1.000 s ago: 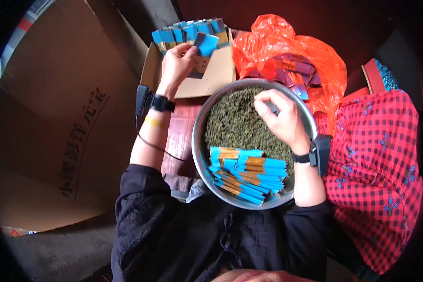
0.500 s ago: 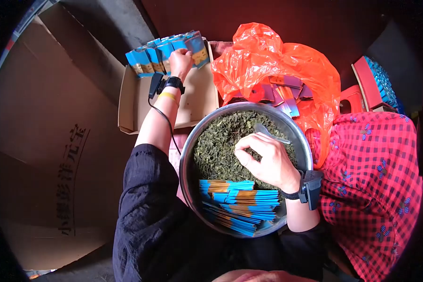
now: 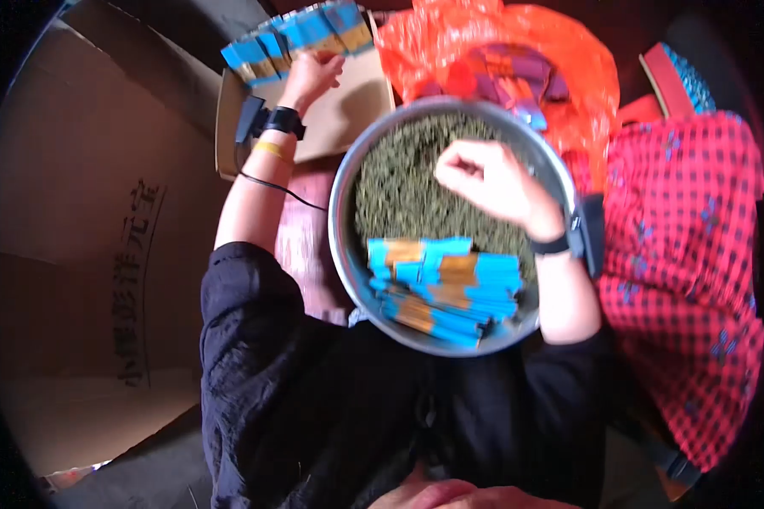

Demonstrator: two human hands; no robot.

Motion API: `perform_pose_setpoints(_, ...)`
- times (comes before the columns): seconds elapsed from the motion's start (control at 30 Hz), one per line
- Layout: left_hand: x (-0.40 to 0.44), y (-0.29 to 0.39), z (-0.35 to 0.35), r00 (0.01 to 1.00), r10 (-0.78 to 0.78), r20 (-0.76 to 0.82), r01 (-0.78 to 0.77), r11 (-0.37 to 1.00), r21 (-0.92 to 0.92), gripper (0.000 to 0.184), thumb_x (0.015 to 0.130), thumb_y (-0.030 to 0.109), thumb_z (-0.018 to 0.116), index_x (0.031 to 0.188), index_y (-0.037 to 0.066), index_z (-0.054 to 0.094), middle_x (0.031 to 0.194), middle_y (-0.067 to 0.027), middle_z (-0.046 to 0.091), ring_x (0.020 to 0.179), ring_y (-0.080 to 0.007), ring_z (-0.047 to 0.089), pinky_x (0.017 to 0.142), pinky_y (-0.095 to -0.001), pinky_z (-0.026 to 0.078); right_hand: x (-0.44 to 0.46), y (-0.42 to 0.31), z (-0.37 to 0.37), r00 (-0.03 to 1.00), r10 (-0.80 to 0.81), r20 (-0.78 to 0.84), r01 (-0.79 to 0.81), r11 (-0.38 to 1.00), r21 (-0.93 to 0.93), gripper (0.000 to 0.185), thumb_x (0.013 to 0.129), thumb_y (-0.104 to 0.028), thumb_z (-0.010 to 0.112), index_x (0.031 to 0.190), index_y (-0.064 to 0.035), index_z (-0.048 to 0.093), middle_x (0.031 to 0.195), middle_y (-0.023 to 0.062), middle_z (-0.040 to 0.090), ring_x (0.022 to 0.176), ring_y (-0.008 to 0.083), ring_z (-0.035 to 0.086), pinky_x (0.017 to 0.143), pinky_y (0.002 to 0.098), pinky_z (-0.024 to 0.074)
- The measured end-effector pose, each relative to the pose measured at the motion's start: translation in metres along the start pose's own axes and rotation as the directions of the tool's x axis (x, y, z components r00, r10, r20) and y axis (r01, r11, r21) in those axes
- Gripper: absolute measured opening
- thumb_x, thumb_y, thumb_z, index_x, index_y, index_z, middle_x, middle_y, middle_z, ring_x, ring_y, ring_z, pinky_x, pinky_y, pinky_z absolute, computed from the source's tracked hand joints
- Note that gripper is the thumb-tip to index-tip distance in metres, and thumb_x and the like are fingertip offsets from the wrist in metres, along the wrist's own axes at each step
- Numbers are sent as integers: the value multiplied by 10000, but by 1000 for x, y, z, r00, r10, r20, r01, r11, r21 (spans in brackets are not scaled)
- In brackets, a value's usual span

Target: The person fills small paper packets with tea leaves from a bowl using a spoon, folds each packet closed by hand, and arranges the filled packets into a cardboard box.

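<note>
Left hand (image 3: 312, 81), upper left, no longer holds up a lone packet as a second ago; now beside the row of blue packets (image 3: 301, 36) in the cardboard box (image 3: 345, 127). Its fingers are bent; cannot tell if they grip. Row slants up rightward, packets roughly upright. Right hand (image 3: 492, 182): fingers curled, nearly closed, contents unclear, over crinkled dark-green leaves (image 3: 399, 182) in the round metal bowl (image 3: 341, 246). Flat, glossy blue-and-gold bundle (image 3: 450, 284) there, long axes mostly crosswise, dipping right.
</note>
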State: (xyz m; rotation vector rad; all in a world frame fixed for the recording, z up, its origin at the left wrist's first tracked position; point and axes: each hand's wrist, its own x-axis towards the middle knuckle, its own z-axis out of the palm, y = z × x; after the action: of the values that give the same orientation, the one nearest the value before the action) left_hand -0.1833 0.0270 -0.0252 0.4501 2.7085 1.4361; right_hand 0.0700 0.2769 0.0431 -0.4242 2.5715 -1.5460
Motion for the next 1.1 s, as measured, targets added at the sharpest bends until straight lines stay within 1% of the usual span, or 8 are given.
perform_pose_setpoints(0.13,-84,48,-16,991,52,122,-44,997,-67,266,967,244,612,1062,8,692,830,-45,700,593,-69,589,506,-209,429,0,-1,1,970,9,243,-28,997,71,216,881,-218,653,927,-10,693,792,99,698,756,164,664,698,314,512)
perform_pose_setpoints(0.23,-154,86,-20,978,38,207,-1,985,-175,246,975,228,618,1055,5,687,815,-46,690,606,-69,584,540,-205,452,-3,-3,8,907,57,416,1,990,-139,283,833,-321,657,877,-47,710,789,104,703,772,248,683,721,375,520)
perform_pose_setpoints(0.4,-215,94,4,888,75,454,31,975,-222,212,979,173,621,1047,-20,674,837,-45,684,734,-97,638,665,-250,524,-8,-9,19,895,58,443,110,933,-343,284,754,-333,674,880,-81,704,759,86,680,727,272,662,684,398,502)
perform_pose_setpoints(0.5,-226,88,23,866,180,465,-152,983,-99,184,981,149,607,1057,-6,669,846,-33,685,786,-88,635,709,-253,524,-14,-10,27,904,18,428,175,896,-408,302,710,-347,665,851,-83,706,734,78,653,740,288,650,665,420,476)
perform_pose_setpoints(0.6,-230,94,31,890,95,445,-92,995,-28,188,986,165,597,1044,0,668,840,-27,682,791,-90,640,710,-254,525,-14,-10,27,880,43,474,194,876,-441,293,720,-341,653,841,-79,702,727,84,652,722,293,645,651,423,475)
perform_pose_setpoints(0.73,-227,94,32,840,-18,543,160,963,-216,204,998,191,579,978,13,676,827,-17,683,788,-83,640,699,-252,521,-15,-10,25,889,6,458,174,921,-350,235,746,-281,647,826,-65,692,729,101,665,704,291,657,640,418,485)
perform_pose_setpoints(1.0,-240,101,30,899,37,436,51,981,-189,311,995,286,587,981,-9,685,764,-24,645,731,-81,562,662,-273,484,-5,7,17,971,-101,216,163,942,-292,233,824,-255,665,918,-43,681,852,122,705,808,263,687,740,363,531)
perform_pose_setpoints(1.1,-242,98,30,911,56,410,27,981,-193,300,994,286,599,970,-1,683,756,-7,628,735,-78,553,662,-261,474,1,16,8,974,-181,135,192,979,-73,186,833,-173,698,926,-14,669,839,72,694,809,163,666,770,321,528)
